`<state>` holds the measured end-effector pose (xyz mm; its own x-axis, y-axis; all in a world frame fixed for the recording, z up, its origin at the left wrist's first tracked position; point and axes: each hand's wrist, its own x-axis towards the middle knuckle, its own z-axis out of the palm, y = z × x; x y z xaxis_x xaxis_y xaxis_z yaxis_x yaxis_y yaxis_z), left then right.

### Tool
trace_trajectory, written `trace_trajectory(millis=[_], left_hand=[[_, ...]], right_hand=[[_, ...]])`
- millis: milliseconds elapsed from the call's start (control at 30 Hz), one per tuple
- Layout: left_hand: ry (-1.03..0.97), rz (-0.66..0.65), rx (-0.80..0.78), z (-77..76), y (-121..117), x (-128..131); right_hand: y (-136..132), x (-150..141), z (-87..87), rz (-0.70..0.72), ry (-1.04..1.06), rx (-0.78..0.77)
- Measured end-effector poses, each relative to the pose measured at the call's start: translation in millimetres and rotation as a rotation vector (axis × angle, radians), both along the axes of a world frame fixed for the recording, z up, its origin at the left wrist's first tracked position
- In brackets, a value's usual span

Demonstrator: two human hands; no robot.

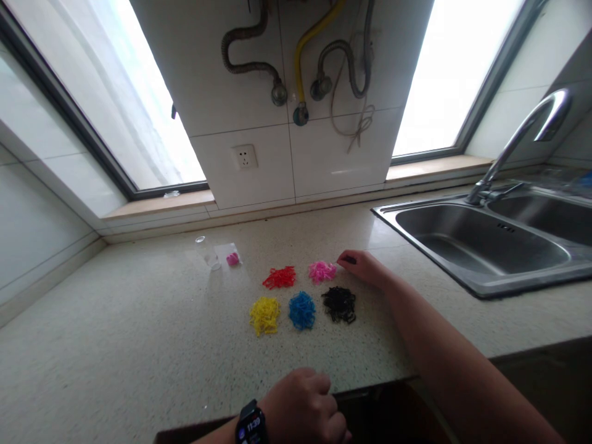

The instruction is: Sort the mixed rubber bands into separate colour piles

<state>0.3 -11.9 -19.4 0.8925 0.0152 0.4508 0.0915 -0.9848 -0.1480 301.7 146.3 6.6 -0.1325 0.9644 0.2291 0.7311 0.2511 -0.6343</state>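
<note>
My right hand (358, 264) reaches over the counter to the right edge of a pile of small pink bands (322, 271). Its fingers are pinched together, and whatever is between them is too small to make out. In front of it lies a pile of black bands (340, 304). Blue bands (302, 310), yellow bands (265, 315) and red bands (280, 277) form separate heaps to the left. My left hand (305, 407), with a black watch (251, 423) on the wrist, is curled closed at the counter's front edge; its inner side is hidden.
A clear plastic cup (208, 253) stands at the back left, beside a clear bag (230, 250) with a pink lump (232, 259). To the right is a steel sink (430, 280) with a tall faucet (513, 142). Hoses and a socket (245, 156) are on the tiled wall.
</note>
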Motion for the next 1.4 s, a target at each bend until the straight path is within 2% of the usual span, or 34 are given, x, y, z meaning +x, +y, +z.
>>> trace_trajectory(millis=[367, 1200, 1400], left_hand=[[0.033, 0.002, 0.011, -1.1, -0.2, -0.6], [0.107, 0.001, -0.003, 0.0, -0.7, -0.3], [0.023, 0.011, 0.004, -1.5, -1.3, -0.4]], right_hand=[[5.5, 4.0, -6.2, -0.005, 0.013, -0.010], [3.5, 1.6, 1.1, -0.011, 0.023, -0.024], [3.3, 1.1, 1.6, -0.017, 0.031, -0.023]])
